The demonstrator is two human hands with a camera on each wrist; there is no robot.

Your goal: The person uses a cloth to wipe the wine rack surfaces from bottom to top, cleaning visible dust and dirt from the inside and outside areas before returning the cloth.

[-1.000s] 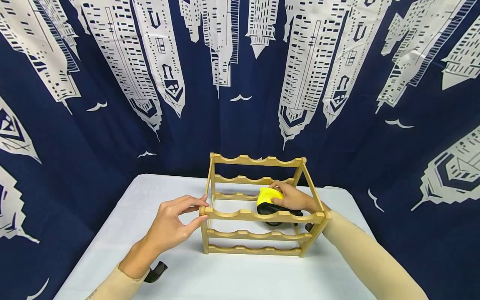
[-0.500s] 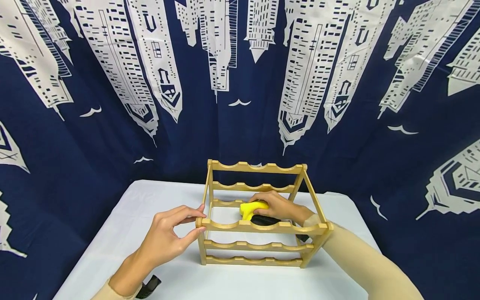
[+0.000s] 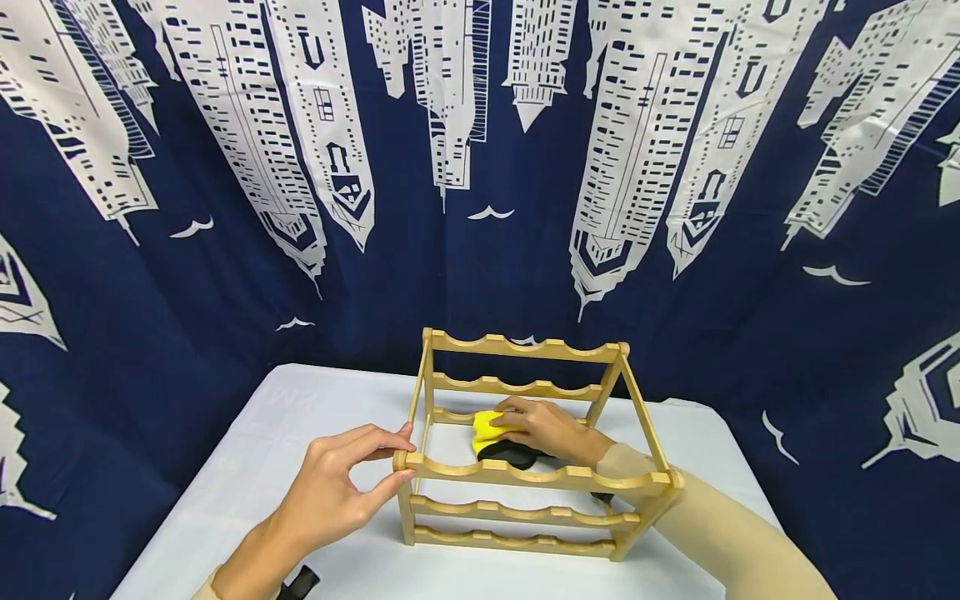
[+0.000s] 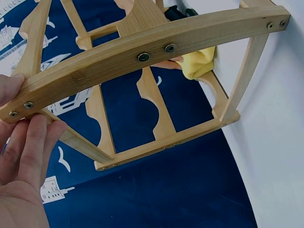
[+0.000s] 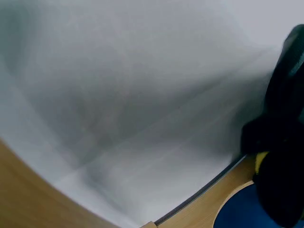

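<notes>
A wooden wine rack (image 3: 517, 475) with scalloped rails stands on the white table. At its near left top corner, my left hand (image 3: 337, 487) grips the frame between thumb and fingers; the left wrist view shows this wooden rack (image 4: 156, 50) close up. My right hand (image 3: 547, 429) reaches inside the rack and holds a soft yellow cloth (image 3: 486, 429) low down. A black part (image 3: 510, 454) shows just below the yellow; I cannot tell whether it belongs to the cloth. The right wrist view has dark shapes (image 5: 282, 128) at its right edge, and the hand is not discernible there.
The white table (image 3: 300, 417) extends around the rack on both sides. Behind it hangs a navy curtain (image 3: 450, 283) printed with white buildings. My right forearm (image 3: 720, 533) passes through the rack's right end, close to its upper side bar.
My right hand has moved left inside the rack with the yellow cloth, most of it in the first half second. The left hand keeps its hold on the corner. The view has shifted slightly.
</notes>
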